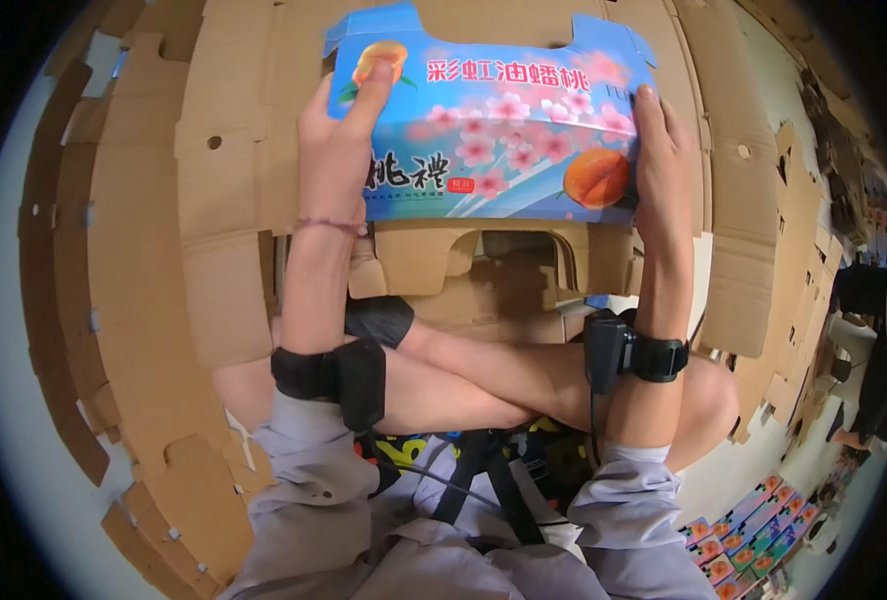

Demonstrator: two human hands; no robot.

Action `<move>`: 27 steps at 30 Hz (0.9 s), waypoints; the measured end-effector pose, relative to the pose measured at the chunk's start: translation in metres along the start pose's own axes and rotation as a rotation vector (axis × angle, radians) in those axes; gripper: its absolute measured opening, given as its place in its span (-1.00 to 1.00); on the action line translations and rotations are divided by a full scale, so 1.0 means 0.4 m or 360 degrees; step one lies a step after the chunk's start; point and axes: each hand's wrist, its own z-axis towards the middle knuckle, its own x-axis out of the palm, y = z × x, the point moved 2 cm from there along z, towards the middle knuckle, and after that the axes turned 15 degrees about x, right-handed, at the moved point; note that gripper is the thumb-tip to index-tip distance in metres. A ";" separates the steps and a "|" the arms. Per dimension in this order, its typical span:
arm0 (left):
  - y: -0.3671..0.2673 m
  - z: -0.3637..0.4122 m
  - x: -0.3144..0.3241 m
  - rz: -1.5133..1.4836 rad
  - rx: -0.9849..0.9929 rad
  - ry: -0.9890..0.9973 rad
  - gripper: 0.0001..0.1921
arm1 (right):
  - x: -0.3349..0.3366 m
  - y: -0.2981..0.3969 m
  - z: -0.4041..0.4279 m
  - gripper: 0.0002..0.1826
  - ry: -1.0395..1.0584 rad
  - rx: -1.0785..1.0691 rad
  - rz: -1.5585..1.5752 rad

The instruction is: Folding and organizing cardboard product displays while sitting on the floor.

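Observation:
A blue printed cardboard box piece (pixel 503 142) with pink blossoms and peaches is held up before me, its top edge cut out in the middle. My left hand (pixel 350 127) grips its left side, thumb on the printed face. My right hand (pixel 661 142) grips the right side, thumb near the edge and fingers mostly hidden. Plain brown cardboard flaps (pixel 413 259) with cutouts show just below the printed face; whether they belong to the same piece, I cannot tell.
Flattened brown cardboard sheets (pixel 226 180) lie beneath and around, with more at the left (pixel 136 262) and right (pixel 740 225). My crossed legs (pixel 488 375) are close below the hands. Several printed boxes (pixel 751 532) stand at lower right. Cables run from the black wrist devices.

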 end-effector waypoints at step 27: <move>0.032 -0.147 -0.045 -0.0093 0.0395 -0.0077 -0.55 | -0.028 -0.105 -0.128 -0.47 0.0448 0.0080 0.0638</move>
